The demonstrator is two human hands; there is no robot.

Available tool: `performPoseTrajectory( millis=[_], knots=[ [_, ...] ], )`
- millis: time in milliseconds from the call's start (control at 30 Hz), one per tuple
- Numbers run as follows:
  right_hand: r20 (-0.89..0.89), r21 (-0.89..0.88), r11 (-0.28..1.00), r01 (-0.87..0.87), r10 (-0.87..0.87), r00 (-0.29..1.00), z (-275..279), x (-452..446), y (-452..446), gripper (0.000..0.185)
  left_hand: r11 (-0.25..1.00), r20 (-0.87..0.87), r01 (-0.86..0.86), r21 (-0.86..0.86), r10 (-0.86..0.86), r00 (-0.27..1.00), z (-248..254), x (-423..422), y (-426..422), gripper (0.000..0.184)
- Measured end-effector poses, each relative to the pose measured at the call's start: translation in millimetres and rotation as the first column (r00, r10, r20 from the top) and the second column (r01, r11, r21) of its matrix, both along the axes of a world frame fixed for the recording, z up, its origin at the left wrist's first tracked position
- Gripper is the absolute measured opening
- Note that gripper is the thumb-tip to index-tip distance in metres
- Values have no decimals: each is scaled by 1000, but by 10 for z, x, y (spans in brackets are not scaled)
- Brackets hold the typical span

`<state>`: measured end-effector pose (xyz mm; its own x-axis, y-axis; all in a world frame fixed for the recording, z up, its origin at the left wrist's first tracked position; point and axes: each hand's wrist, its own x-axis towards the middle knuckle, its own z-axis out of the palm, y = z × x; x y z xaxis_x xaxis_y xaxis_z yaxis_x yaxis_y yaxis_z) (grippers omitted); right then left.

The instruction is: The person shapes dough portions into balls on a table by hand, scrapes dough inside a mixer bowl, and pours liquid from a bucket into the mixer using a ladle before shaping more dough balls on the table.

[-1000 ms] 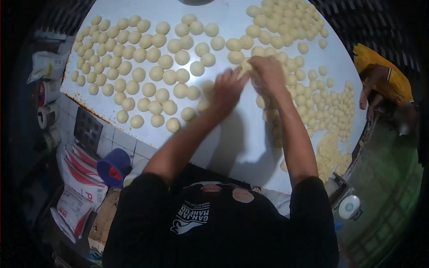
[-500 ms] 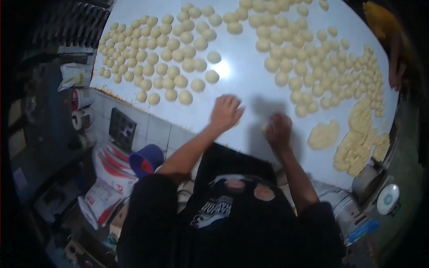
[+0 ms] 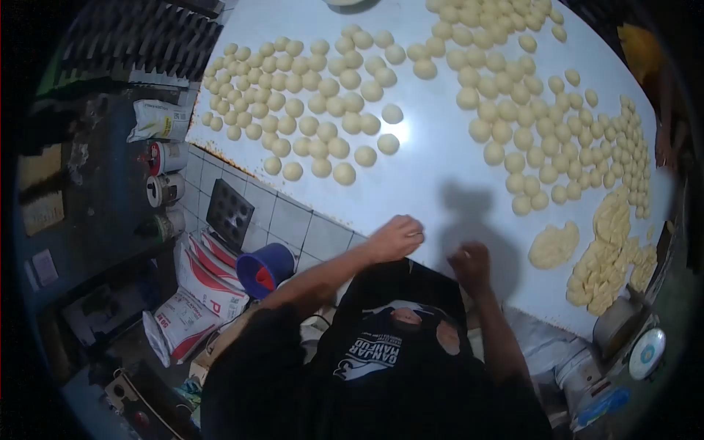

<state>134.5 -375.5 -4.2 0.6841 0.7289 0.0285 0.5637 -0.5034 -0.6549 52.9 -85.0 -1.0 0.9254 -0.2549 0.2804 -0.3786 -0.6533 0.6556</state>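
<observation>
Left hand (image 3: pixel 400 238) and right hand (image 3: pixel 471 265) had moved nearer to the body, over the worktop's (image 3: pixel 422 183) near edge, fingers curled inward, though how tightly and around what I could not tell, while dough balls (image 3: pixel 344 174) lay beyond, their softness seemingly asking gentle, even pressure.

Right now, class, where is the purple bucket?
In the head camera's view, the purple bucket is on the person's left, off the near edge of the white table, right beside the red-and-white sacks.
</observation>
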Motion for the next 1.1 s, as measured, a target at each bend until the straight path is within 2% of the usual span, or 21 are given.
performPoseTrajectory(
  millis=[33,67,100,133,167,200,233,267,367,400,500,567,667,700,733,767,833,867,967,1033,1100],
  knots=[
    [-99,26,997,-76,78,992,61,202,-127,24,992,-36,92,-89,-95,995,-133,-7,279,17],
    [47,-103,995,-13,18,999,120,406,-94,26,977,-167,115,182,-84,982,-87,159,466,18],
    [197,-215,974,65,-22,980,98,500,21,29,970,42,8,243,-19,999,75,500,449,17],
    [196,-201,977,65,-25,980,27,535,309,29,971,13,-157,180,157,987,66,745,208,16],
    [155,-177,939,294,-269,951,11,528,645,31,938,-22,-327,118,332,943,27,925,-51,16],
    [108,-169,845,507,-495,862,9,516,836,34,958,-214,-203,203,246,945,-158,806,-281,16],
    [423,-123,895,429,-344,838,-420,187,680,35,963,-390,-65,262,167,905,-282,651,-455,16],
    [401,-85,953,292,-236,885,-297,-30,444,34,993,-110,-117,32,120,987,-45,359,-349,17],
    [358,-124,986,109,-58,932,-231,299,118,32,958,-236,150,-244,-208,949,-236,319,453,17],
    [292,-212,974,74,-9,956,-209,405,-27,31,962,-123,236,135,-220,968,-204,508,532,20],
    [378,-28,934,356,-320,869,-103,755,737,28,955,-49,-296,13,296,954,113,1026,-141,21],
    [274,-145,927,346,-299,914,-143,299,744,29,975,-141,-202,96,215,966,54,606,-415,14],
    [343,41,994,106,-113,933,-85,288,136,30,978,-92,122,-167,-138,986,-190,231,213,17],
    [352,-54,997,57,-35,935,-54,524,77,31,983,-344,146,-110,-176,923,-195,369,446,19],
    [336,-152,988,1,50,941,23,667,67,31,1000,-180,-9,28,14,984,-33,639,384,19],
    [255,-96,983,159,-130,958,207,849,356,34,971,26,-190,147,189,982,101,868,215,19],
    [276,16,924,381,-370,887,10,789,702,34,869,41,-492,59,490,871,84,1030,-326,20],
    [286,34,927,373,-367,885,-14,643,641,34,922,-186,-369,115,385,904,-29,778,-446,19],
    [438,61,997,57,-78,896,2,487,205,33,991,47,-117,-63,120,992,-110,258,-130,23],
    [420,-133,990,41,19,907,3,669,-7,32,979,54,-122,166,114,992,-170,406,181,22],
    [219,5,1000,28,-29,975,-17,867,313,29,899,2,-414,146,418,908,59,869,-91,21]
  ],
)
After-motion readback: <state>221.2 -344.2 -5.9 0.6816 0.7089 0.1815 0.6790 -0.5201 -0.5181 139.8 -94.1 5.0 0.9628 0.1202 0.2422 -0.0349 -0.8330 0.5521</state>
